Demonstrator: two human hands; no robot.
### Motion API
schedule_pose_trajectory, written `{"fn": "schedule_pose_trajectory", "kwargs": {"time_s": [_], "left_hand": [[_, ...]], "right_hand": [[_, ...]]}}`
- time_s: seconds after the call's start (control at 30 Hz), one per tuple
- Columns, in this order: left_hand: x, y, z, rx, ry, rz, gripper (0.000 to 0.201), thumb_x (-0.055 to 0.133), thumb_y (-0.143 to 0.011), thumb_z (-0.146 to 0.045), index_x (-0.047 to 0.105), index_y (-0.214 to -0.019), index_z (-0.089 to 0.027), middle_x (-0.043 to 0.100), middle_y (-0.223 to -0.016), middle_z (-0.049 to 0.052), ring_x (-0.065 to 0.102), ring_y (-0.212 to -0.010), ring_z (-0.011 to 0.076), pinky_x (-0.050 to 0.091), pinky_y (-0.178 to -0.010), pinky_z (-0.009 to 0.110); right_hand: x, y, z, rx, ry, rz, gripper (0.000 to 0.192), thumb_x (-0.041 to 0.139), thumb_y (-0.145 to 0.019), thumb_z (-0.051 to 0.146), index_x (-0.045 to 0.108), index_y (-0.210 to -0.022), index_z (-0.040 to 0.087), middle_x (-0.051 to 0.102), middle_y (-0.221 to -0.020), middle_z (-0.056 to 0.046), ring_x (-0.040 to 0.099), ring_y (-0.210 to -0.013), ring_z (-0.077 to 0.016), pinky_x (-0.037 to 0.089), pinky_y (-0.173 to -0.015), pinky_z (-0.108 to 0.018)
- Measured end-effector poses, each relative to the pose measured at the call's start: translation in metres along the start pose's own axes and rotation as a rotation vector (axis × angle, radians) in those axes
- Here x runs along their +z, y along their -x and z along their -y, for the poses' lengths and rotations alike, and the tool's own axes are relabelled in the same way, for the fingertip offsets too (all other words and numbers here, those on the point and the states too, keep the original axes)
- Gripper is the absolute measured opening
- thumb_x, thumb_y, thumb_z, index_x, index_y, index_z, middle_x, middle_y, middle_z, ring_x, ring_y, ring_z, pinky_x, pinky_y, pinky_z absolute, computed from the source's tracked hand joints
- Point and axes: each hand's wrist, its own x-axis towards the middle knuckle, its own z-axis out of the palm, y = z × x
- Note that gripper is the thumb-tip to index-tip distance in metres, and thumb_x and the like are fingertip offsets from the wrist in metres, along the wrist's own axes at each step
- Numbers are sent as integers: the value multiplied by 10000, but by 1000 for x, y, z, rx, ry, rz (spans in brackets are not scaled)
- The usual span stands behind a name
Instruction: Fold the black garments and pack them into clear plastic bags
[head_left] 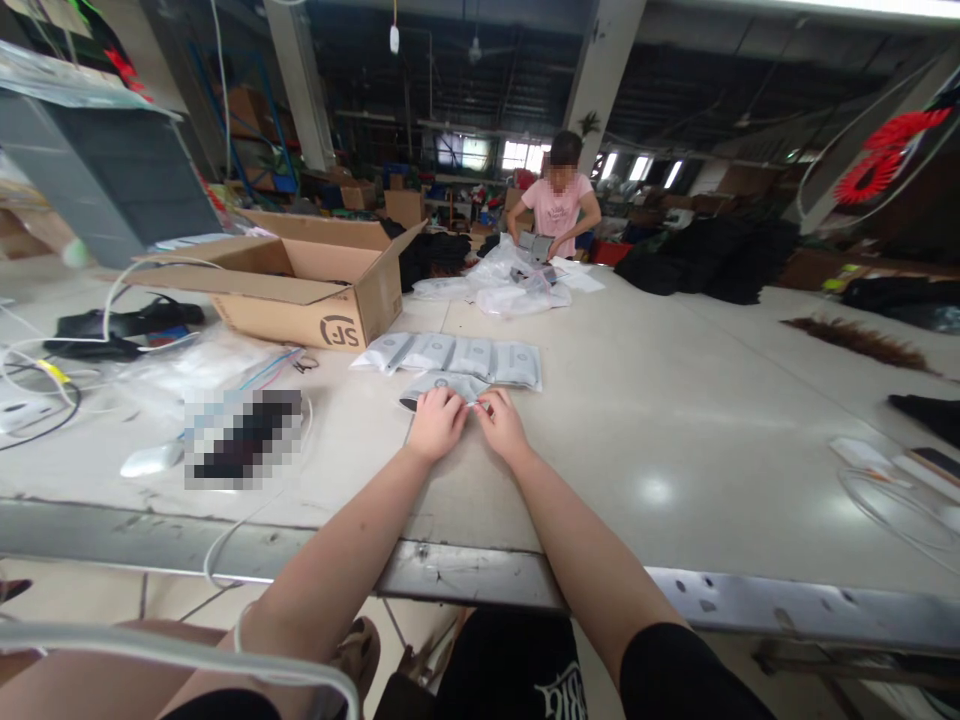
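A translucent plastic bag (457, 383) with something grey and dark inside lies flat on the table in front of me. My left hand (437, 424) rests on its near edge with fingers curled and pressed down. At the bag's right end, my right hand (499, 420) pinches the near edge, its fingertips close to those of the left. Just beyond lies a row of several similar filled bags (472, 355), side by side and partly overlapping, each with a round mark. Both hands hide part of the bag's near side.
An open cardboard box (300, 310) stands at the back left. Loose plastic bags (202, 370), a white computer mouse (152, 459) and cables lie to the left. Across the table, a person (561, 205) in pink handles a grey item. Black cloth (712, 255) is heaped at the back right.
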Motion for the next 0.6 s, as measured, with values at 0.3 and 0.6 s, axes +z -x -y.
{"fn": "schedule_pose_trajectory", "kwargs": {"time_s": [0.3,0.6], "left_hand": [[1,-1,3,-2,41,24,234,476,-980,-360,658,-942,-219,617,-1012,89,537,-986,251,376,-834,400],[4,-4,6,-21,84,45,202,519,-963,-354,667,-915,-225,623,-989,78,542,-986,248,375,-823,397]], "right_hand": [[1,0,-3,45,19,45,141,543,-947,322,629,-987,217,576,-1027,-57,565,-718,-153,520,-725,-313],[-1,-1,-2,59,29,63,138,524,-947,291,636,-987,220,578,-1010,-55,571,-733,-161,513,-720,-319]]}}
